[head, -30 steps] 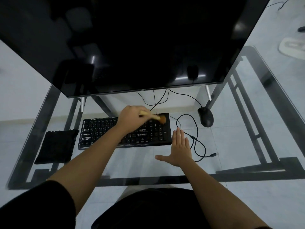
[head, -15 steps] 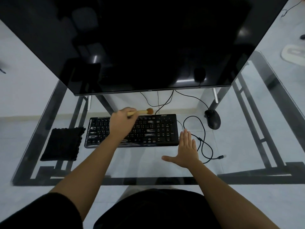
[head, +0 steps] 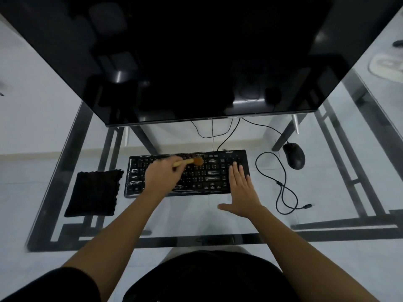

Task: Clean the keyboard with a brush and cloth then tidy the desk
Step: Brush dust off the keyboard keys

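A: What holds the brush (head: 189,161)?
B: The left hand (head: 161,175), fingers curled round its handle; bristles at the upper key rows of the black keyboard (head: 210,180) on the glass desk (head: 157,223).
A: The right hand (head: 242,194)?
B: Flat, fingers straight, tips on the keyboard's right end. The black cloth (head: 93,192) lies just left of the keyboard.

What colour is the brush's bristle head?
Orange-brown, on a pale handle; the head view shows the brush best.
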